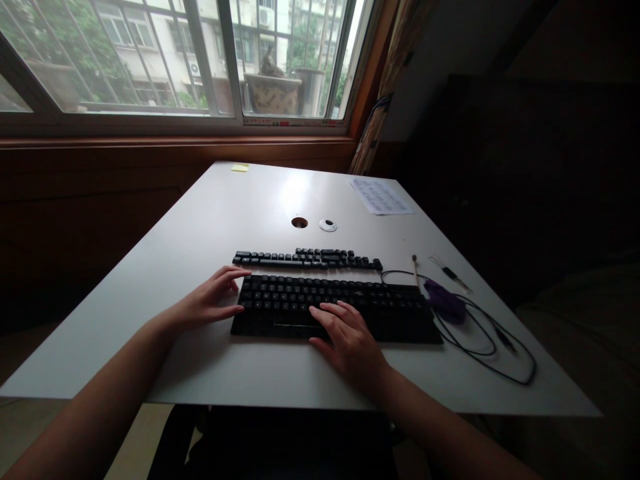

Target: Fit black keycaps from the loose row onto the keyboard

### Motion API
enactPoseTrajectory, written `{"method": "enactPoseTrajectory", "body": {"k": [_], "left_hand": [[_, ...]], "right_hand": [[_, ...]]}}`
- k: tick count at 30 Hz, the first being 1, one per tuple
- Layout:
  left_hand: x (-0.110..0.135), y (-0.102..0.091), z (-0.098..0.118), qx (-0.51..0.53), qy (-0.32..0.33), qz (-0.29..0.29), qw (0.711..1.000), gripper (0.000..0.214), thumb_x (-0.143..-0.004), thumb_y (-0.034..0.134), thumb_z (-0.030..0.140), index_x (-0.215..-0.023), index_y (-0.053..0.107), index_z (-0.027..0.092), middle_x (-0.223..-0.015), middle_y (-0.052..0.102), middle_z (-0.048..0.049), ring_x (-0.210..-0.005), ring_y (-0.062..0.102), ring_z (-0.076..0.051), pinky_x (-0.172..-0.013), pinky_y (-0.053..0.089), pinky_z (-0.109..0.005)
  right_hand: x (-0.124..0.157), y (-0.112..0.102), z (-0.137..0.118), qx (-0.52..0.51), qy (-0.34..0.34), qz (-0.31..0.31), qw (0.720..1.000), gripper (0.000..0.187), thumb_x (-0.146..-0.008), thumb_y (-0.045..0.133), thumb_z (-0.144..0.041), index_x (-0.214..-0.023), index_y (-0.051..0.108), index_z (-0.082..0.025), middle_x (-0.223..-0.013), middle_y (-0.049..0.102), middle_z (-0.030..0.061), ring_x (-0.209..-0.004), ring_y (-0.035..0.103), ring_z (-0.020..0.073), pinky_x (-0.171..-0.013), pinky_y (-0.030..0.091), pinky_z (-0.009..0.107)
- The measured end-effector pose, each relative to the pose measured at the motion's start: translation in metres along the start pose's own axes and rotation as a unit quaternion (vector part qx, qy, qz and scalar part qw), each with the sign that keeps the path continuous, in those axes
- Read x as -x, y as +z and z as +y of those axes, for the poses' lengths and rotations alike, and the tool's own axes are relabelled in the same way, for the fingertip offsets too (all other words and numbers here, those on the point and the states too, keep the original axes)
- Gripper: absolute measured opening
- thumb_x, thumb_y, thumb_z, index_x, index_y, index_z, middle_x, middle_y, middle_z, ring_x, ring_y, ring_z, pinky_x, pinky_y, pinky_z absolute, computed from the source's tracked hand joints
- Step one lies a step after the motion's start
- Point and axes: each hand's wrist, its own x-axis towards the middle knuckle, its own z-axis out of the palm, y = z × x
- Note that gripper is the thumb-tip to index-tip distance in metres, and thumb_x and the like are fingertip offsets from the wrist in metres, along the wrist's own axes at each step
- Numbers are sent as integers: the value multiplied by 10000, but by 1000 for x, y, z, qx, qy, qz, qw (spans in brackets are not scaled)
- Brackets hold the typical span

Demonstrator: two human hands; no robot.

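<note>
A black keyboard (400,327) lies flat on the white table, with rows of keys along its upper part and a dark, flat-looking lower strip. At its left end, my left hand (213,298) has thumb and fingers apart, the tips touching the edge. Over the middle of the lower half lies my right hand (345,333), fingers stretched out and their tips at the keys. Whether anything small is under those fingertips is hidden. Just behind the keyboard, loose black keycaps (280,260) stand lined up in rows.
On the white table (200,373), a purple cloth (444,302), a coiled black cable (525,377), a small brush (415,263) and a wire-ended tool (450,272) lie right. Farther back are a round hole (299,223), its cover (328,225), printed paper (381,197) and yellow notes (241,167).
</note>
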Motion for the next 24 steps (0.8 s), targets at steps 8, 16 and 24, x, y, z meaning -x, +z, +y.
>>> {"method": "enactPoseTrajectory", "body": {"k": [8, 16, 24], "left_hand": [[0, 0, -2, -4, 1, -1, 1000, 662, -935, 728, 376, -1525, 432, 321, -1419, 463, -110, -1052, 610, -196, -948, 577, -358], [-1, -2, 0, -9, 3, -1, 1000, 663, -933, 729, 384, -1523, 436, 319, -1419, 486, -114, -1053, 610, -203, -944, 574, -367], [0, -2, -1, -1, 6, -1, 1000, 667, -930, 733, 383, -1524, 436, 321, -1414, 483, -117, -1053, 611, -204, -948, 574, -364]], "right_hand": [[0, -1, 0, 29, -18, 7, 999, 507, -992, 639, -293, -1468, 482, -216, -1449, 638, 94, -1392, 539, 288, -1177, 427, 548], [2, -2, 0, 34, -16, 23, 999, 447, -973, 660, -281, -1394, 535, -196, -1351, 675, 116, -1362, 544, 296, -1137, 475, 543], [1, -3, -3, 18, -14, 21, 1000, 476, -953, 645, -235, -1413, 525, -239, -1277, 698, 94, -1332, 560, 293, -1150, 472, 563]]}}
